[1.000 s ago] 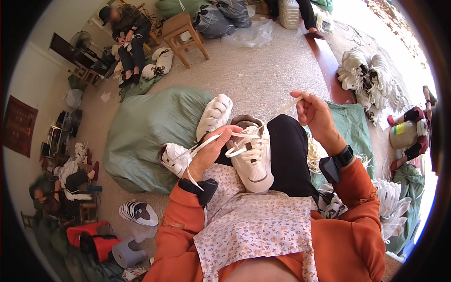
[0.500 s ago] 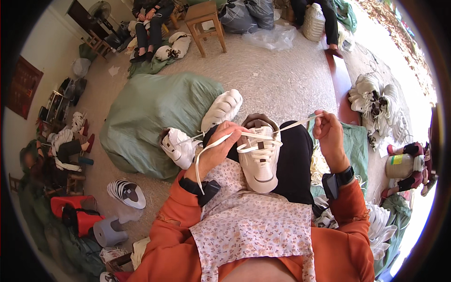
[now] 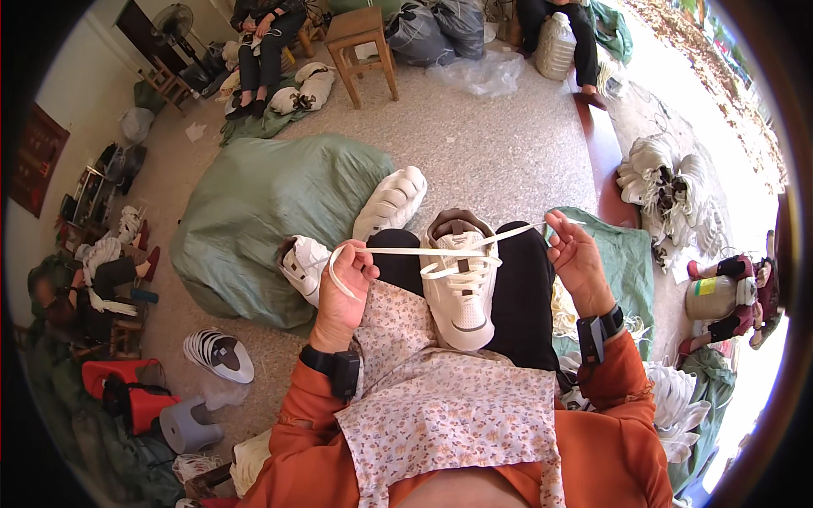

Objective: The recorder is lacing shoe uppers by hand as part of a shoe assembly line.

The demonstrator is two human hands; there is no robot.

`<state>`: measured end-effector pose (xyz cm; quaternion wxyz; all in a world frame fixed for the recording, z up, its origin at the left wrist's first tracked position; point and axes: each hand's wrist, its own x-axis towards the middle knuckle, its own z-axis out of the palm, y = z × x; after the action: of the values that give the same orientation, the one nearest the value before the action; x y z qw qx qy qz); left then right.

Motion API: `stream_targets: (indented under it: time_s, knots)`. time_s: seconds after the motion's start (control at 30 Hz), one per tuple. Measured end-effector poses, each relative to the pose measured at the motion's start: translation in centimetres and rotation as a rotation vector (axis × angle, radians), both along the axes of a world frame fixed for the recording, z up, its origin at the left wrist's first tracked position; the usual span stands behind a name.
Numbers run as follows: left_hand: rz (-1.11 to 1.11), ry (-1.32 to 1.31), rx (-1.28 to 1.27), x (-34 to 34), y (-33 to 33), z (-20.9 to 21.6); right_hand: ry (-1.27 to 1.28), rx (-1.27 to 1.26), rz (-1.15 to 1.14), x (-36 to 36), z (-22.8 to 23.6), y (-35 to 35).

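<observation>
A white sneaker (image 3: 461, 296) with a brown collar rests on my lap between my knees, its toe toward me. Its flat white shoelace (image 3: 406, 251) is threaded through the lower eyelets, with two ends drawn out to the sides. My left hand (image 3: 345, 284) pinches one end left of the shoe, and a short tail hangs over the fingers. On the other side my right hand (image 3: 580, 258) pinches the second end, raised near the collar. Both lengths look taut. A second white sneaker (image 3: 303, 269) lies beyond my left hand, against a green sack.
The big green sack (image 3: 271, 220) bulges ahead on the left, a row of nested white shoe parts (image 3: 391, 201) at its edge. Bundled white uppers (image 3: 669, 182) lie at the right. A wooden stool (image 3: 360, 52) stands ahead; a grey stool (image 3: 190, 423) is at lower left. Other people sit around.
My left hand has moved away from the shoe to the left, pulling its lace end out straight. The right hand stays raised with its end, shifted slightly left in view.
</observation>
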<state>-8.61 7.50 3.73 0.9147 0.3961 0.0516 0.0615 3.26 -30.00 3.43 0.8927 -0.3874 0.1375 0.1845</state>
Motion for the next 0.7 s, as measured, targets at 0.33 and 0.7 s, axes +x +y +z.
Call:
stream_targets:
  time_s: [0.33, 0.7]
  knots:
    - [0.146, 0.033, -0.325, 0.3, 2.8, 0.0, -0.068, -0.269, 0.106, -0.1, 0.1, -0.7]
    - [-0.110, 0.269, -0.055, 1.1, 2.0, 1.7, -0.146, -0.179, -0.041, 0.2, 1.9, 1.1]
